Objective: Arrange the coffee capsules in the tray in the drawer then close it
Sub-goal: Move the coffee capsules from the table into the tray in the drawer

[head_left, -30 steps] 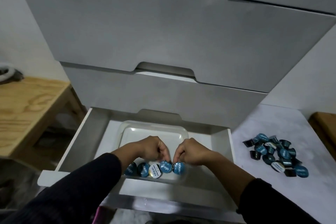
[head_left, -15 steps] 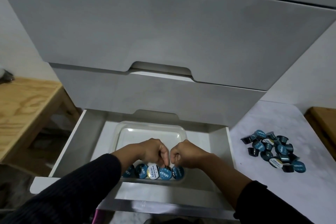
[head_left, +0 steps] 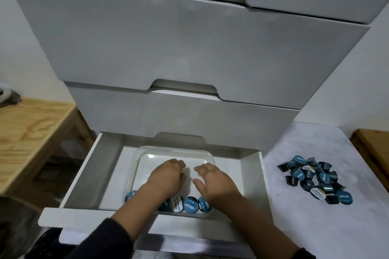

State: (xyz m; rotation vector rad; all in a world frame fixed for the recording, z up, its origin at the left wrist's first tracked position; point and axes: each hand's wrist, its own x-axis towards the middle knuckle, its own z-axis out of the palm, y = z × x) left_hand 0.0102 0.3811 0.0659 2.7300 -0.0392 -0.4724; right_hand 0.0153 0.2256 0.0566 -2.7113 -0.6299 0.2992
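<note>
1. The coffee capsules look light, stiff and smooth-lidded; best pinched at the rim.
2. A row lines the tray's near edge in the open drawer; a pile waits on the white bench.
3. The left hand hovers loosely curled, the right hand spread; both hold nothing.

Bare hands; long sleeves, dark, perhaps ribbed knit.

both hands hover over the tray — capsules lined along its near edge
</note>
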